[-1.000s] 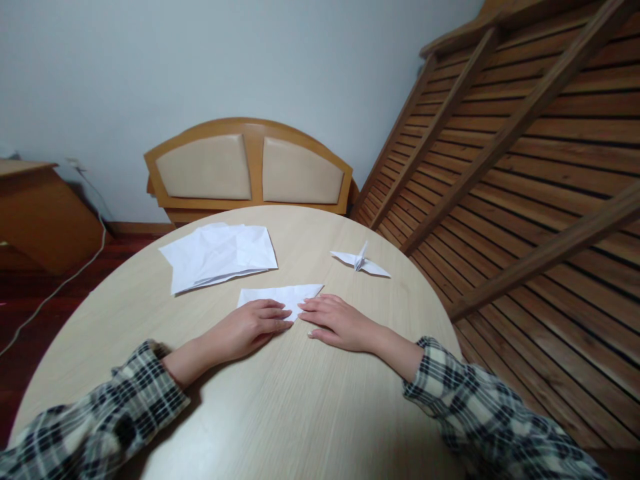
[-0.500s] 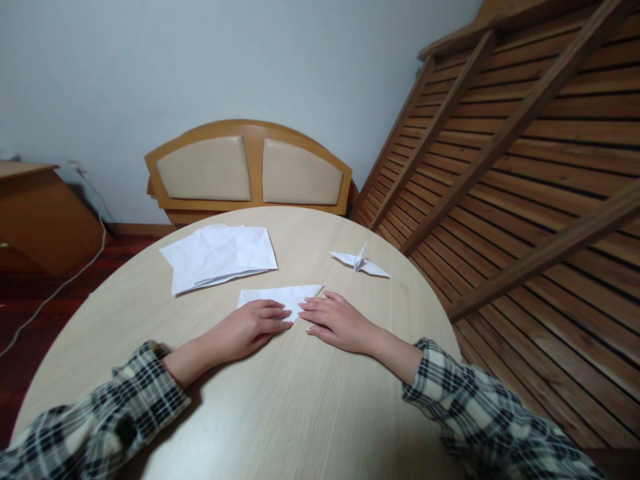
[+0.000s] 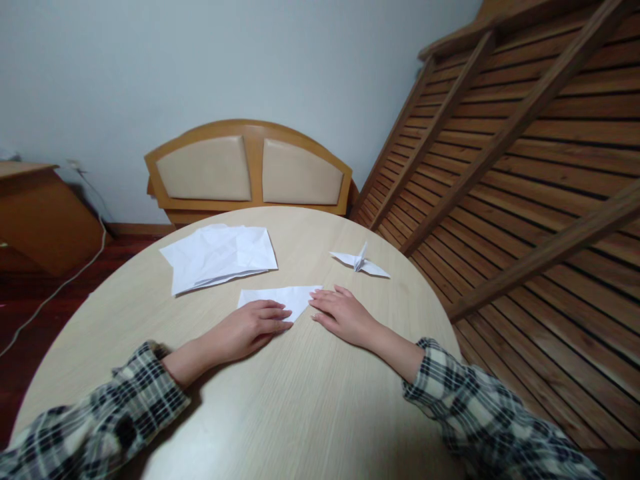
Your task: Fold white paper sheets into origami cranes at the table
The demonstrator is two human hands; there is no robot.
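A folded sheet of white paper point(image 3: 280, 294) lies on the round wooden table point(image 3: 280, 413) in front of me. My left hand point(image 3: 255, 327) rests flat on its lower left part, fingers stretched out and covering that area. At the paper's right corner lies my right hand point(image 3: 345, 316), its fingers extended and the tips touching the slanted edge. Both hands are open, palms down. Beyond the right hand stands a white paper crane point(image 3: 359, 262) with its wings spread.
Several creased white paper sheets point(image 3: 220, 257) are stacked at the table's back left. Behind the table is a padded headboard point(image 3: 257, 167). A slatted wooden frame point(image 3: 500, 180) leans along the right. A desk point(image 3: 45, 220) and a white cable point(image 3: 60, 290) are on the left.
My right hand has slid right and slightly away from me along the paper's slanted edge, toward its right corner. The left hand and the paper have stayed in place.
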